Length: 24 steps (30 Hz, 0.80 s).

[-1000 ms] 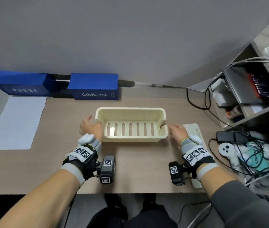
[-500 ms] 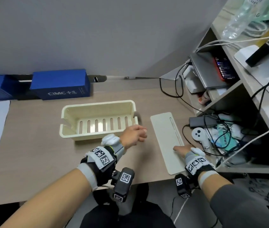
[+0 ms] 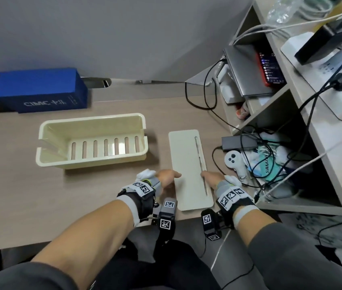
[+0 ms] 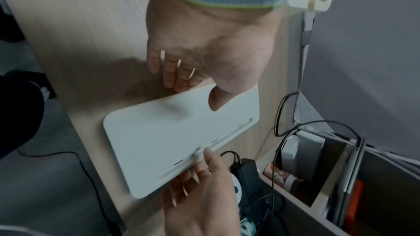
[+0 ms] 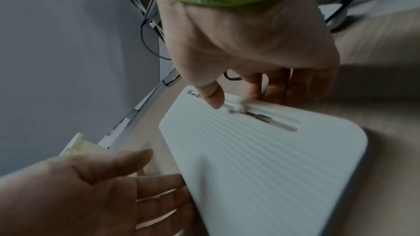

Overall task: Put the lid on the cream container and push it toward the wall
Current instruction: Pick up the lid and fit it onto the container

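Pale wood desk (image 3: 40, 201) against a grey wall (image 3: 103, 34); cluttered shelving (image 3: 304, 130) with cables to the right.

Lid (image 3: 189, 168): flat cream panel, ribbed top, lying on the desk right of the cream container (image 3: 92, 141), apart from it, its near end close to the desk edge. Looks like thin rigid plastic; judged light and stiff, unlikely to sag if held by both long edges. Smooth, so it may slide rather than lift. A long slot with a small sliding piece runs along its right side; best to grip clear of that.

Left hand (image 3: 167, 177): thumb on the lid's left edge, fingers relaxed and extended beside or under that edge; no closed grip yet. Right hand (image 3: 212, 178): thumb on the slot area, fingers curled down over the right edge. Whether it actually pinches cannot be told.

Container: open, slotted floor, nothing visible inside, well short of the wall, in front of a blue box (image 3: 40, 91).

Hard to read: wrist views are motion-blurred; fingertips under the lid are hidden; how the lid seats on the rim cannot be seen.
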{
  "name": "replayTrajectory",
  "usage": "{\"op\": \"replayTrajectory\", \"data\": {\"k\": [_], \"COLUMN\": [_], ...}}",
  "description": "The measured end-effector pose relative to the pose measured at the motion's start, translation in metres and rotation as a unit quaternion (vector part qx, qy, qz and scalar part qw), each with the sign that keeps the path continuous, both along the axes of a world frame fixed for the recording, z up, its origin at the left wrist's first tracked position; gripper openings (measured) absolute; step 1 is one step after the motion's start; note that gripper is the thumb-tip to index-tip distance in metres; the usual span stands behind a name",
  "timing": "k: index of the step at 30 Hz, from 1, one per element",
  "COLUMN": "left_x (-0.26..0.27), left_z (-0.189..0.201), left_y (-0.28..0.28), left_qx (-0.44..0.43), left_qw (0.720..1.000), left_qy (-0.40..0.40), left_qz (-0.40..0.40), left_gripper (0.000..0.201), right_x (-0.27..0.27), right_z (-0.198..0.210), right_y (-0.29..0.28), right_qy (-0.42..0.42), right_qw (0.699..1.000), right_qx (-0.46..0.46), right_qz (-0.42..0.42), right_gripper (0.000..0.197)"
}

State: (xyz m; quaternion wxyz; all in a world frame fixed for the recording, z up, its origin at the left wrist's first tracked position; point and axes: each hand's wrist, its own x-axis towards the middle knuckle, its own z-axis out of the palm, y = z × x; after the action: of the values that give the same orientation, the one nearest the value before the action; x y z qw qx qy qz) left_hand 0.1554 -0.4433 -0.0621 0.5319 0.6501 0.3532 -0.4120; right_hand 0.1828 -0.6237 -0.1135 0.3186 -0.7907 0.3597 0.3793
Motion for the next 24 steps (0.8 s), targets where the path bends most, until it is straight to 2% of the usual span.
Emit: {"op": "replayTrajectory", "data": {"k": [2, 4, 7, 9, 12, 15, 16, 18, 20, 22, 23, 24], "left_x": [0.001, 0.004, 0.006, 0.007, 0.009, 0.016, 0.018, 0.023, 0.030, 0.033, 0.035, 0.035], "left_z": [0.000, 0.001, 0.011, 0.021, 0.039, 0.056, 0.063, 0.076, 0.086, 0.096, 0.100, 0.104], "left_y": [0.005, 0.008, 0.014, 0.018, 0.029, 0.053, 0.064, 0.090, 0.114, 0.139, 0.150, 0.164], "left_qx": [0.003, 0.008, 0.005, -0.004, 0.013, 0.021, 0.022, 0.031, 0.046, 0.040, 0.030, 0.023], "left_qw": [1.000, 0.998, 0.993, 0.988, 0.974, 0.960, 0.957, 0.951, 0.946, 0.944, 0.945, 0.946], "left_qy": [-0.014, -0.061, -0.121, -0.150, -0.217, -0.271, -0.284, -0.307, -0.319, -0.320, -0.316, -0.310], "left_qz": [0.006, -0.007, -0.016, -0.027, -0.068, -0.059, -0.048, -0.032, -0.045, -0.070, -0.083, -0.090], "left_gripper": [0.048, 0.047, 0.046, 0.046, 0.048, 0.049, 0.046, 0.041, 0.045, 0.045, 0.045, 0.044], "right_x": [-0.001, -0.004, -0.011, -0.015, -0.015, -0.004, 0.004, 0.023, 0.045, 0.065, 0.073, 0.080], "right_z": [0.001, -0.001, -0.002, 0.010, 0.040, 0.066, 0.072, 0.085, 0.096, 0.108, 0.115, 0.122], "right_y": [-0.001, -0.003, -0.005, 0.000, 0.010, 0.018, 0.022, 0.033, 0.041, 0.051, 0.057, 0.067], "right_qy": [-0.008, -0.027, -0.049, -0.063, -0.102, -0.137, -0.155, -0.202, -0.263, -0.314, -0.333, -0.344], "right_qw": [0.999, 0.997, 0.991, 0.986, 0.974, 0.961, 0.957, 0.943, 0.931, 0.923, 0.919, 0.915], "right_qx": [0.036, 0.067, 0.115, 0.147, 0.199, 0.240, 0.245, 0.260, 0.240, 0.212, 0.204, 0.207], "right_qz": [0.009, 0.006, -0.038, -0.044, -0.024, -0.011, -0.012, -0.044, -0.080, -0.074, -0.060, -0.037], "right_gripper": [0.030, 0.017, 0.020, 0.008, 0.007, 0.007, 0.013, 0.040, 0.070, 0.094, 0.094, 0.084]}}
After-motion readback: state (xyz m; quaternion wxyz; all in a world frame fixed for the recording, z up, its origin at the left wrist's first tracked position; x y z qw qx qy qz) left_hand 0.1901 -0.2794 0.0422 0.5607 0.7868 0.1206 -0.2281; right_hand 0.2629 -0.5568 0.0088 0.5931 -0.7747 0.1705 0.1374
